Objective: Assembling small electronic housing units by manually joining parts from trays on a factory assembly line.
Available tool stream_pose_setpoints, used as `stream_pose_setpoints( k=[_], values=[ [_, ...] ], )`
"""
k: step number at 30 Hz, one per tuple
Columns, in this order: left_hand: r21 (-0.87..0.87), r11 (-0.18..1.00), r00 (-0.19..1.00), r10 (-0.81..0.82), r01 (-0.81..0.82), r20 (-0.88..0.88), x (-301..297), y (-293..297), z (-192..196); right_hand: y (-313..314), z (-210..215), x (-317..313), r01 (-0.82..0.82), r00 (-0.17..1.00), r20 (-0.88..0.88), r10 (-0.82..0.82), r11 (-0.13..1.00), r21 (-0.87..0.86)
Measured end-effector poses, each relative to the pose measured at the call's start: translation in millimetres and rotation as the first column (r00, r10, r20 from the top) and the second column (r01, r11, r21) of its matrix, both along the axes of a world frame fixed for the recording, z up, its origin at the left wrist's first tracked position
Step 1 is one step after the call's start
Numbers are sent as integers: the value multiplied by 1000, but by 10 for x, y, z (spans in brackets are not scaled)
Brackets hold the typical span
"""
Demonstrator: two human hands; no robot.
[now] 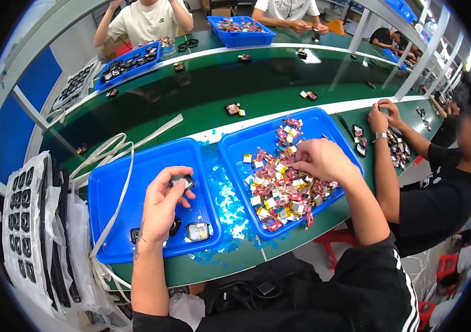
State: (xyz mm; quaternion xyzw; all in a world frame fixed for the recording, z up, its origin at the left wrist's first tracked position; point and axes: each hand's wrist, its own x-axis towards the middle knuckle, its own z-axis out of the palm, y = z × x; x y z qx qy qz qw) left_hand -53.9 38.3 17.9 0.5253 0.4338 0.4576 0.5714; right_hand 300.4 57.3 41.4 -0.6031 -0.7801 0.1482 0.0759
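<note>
My left hand [163, 200] is closed around a small dark square watch-like case [182, 181], above the left blue tray [116, 191]. Below it in that tray lie a few more cases, one of them an open case [197, 231] with pale innards. My right hand [324, 160] reaches into the other blue tray [234, 145], fingertips pinched at the heap of small battery packs [280, 188] with silver, yellow and red parts. Whatever is between those fingertips is hidden.
Blue film scraps [229, 202] litter the bench between the trays. White cords [130, 160] drape over the left tray. Stacked foam trays [25, 221] stand at far left. A co-worker [440, 193] sits close on my right. Parts [234, 109] are spread along the green conveyor [191, 102].
</note>
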Motion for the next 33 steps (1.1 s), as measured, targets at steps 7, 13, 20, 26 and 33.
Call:
stream_pose_setpoints(
  k=[7,13,20,26,33],
  values=[
    [67,996,996,-56,60,-70,81,-84,-12,-207,159,-157,263,856,-502,-122,939,220],
    [154,983,991,-89,105,-102,154,-160,-28,-197,97,-116,248,701,-707,-94,962,118],
    [300,940,964,-89,165,-251,343,-295,9,-416,84,-812,-17,376,-921,-105,993,-120],
    [378,913,965,-55,153,-255,470,-336,-72,-517,-123,-1272,-83,303,-951,-64,992,-94],
    [157,986,997,47,-56,57,363,-272,-108,-632,6,-1330,-110,659,-722,212,976,186]
  ],
)
